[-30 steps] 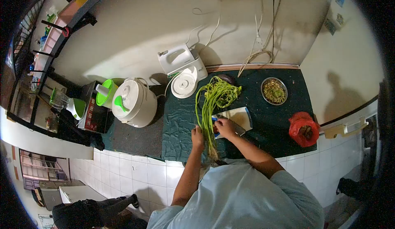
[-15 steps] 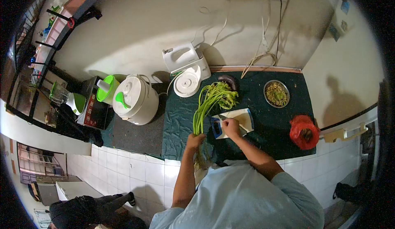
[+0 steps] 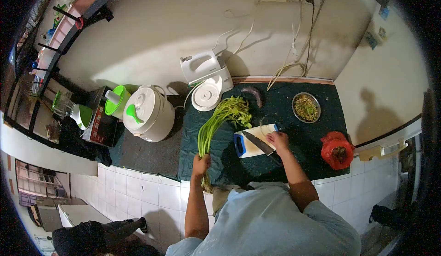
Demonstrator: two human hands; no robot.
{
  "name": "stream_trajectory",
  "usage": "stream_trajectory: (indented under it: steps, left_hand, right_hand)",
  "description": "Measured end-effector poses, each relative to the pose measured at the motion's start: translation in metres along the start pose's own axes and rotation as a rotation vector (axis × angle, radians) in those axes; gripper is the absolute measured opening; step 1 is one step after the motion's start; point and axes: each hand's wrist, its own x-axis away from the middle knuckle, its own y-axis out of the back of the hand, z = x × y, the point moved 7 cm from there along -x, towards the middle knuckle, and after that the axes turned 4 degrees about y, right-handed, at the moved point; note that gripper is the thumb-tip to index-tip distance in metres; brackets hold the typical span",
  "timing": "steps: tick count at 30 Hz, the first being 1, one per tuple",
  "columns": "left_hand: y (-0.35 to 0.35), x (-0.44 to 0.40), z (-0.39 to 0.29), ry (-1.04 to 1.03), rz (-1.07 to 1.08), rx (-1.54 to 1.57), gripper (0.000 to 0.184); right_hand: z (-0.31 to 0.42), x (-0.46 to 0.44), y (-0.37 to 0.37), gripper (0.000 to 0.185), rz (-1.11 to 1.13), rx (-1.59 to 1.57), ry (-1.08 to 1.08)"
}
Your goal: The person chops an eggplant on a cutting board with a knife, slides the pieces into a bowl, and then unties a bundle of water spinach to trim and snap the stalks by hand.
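My left hand (image 3: 201, 164) is closed round the lower stems of a bunch of leafy green vegetables (image 3: 211, 129); its leaves point to the wall and its root ends hang by the table's front edge. My right hand (image 3: 278, 141) is over the right side of a white cutting board (image 3: 250, 151) with blue edges. Its fingers are bent together, and what they hold, if anything, is too small to make out. A knife (image 3: 258, 142) lies slantwise on the board beside that hand. A thin pale strand (image 3: 262, 126) shows near the board's far edge.
A dark eggplant (image 3: 255, 95) lies behind the board. To the right are a metal bowl of chopped food (image 3: 306, 107) and a red plastic bag (image 3: 337, 150). A white mixer (image 3: 206, 74) and a rice cooker (image 3: 149, 113) stand left. Another person (image 3: 87, 237) is at lower left.
My left hand has moved left with the green bunch, uncovering the eggplant. My right hand has shifted right across the board, and the knife now lies in plain sight.
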Motion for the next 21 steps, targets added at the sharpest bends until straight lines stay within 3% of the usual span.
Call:
stream_trajectory:
  steps: [4,7,8,9,11,13,15,16,19,21]
  left_hand:
    - [0.001,0.0,-0.037,-0.15,0.067,0.259,0.005]
    - [-0.008,0.001,-0.053,-0.131,0.07,0.39,0.006]
    - [-0.001,-0.007,-0.045,-0.14,0.02,0.093,0.014]
    - [0.004,-0.021,-0.026,-0.135,0.026,0.091,0.014]
    - [0.023,-0.052,0.036,0.079,-0.074,-0.296,0.023]
    - [0.021,-0.053,0.052,0.122,-0.058,-0.409,0.025]
    - [0.024,-0.049,0.05,-0.011,-0.248,-0.509,0.025]
    - [0.026,-0.047,0.044,-0.224,-0.37,-0.897,0.03]
    - [0.037,-0.066,0.068,-0.123,-0.398,-1.008,0.032]
    - [0.027,-0.058,0.054,-0.121,-0.357,-0.926,0.038]
  right_hand:
    - [0.024,-0.001,0.008,0.015,0.001,-0.1,-0.005]
    - [0.038,-0.005,0.009,0.011,0.068,-0.139,0.06]
    - [0.038,-0.006,0.011,0.011,0.06,-0.141,0.061]
    - [0.036,-0.006,0.011,0.01,0.046,-0.173,0.044]
    - [0.031,-0.003,0.011,0.01,0.025,-0.209,0.031]
    - [0.019,0.0,0.019,0.01,0.036,-0.167,0.011]
    - [0.017,0.009,0.033,0.01,0.019,-0.208,0.03]
    - [0.023,0.018,0.044,0.008,-0.041,-0.156,0.085]
    - [0.035,0.044,0.094,0.011,-0.165,-0.098,0.211]
    - [0.054,0.068,0.127,0.011,-0.235,-0.031,0.358]
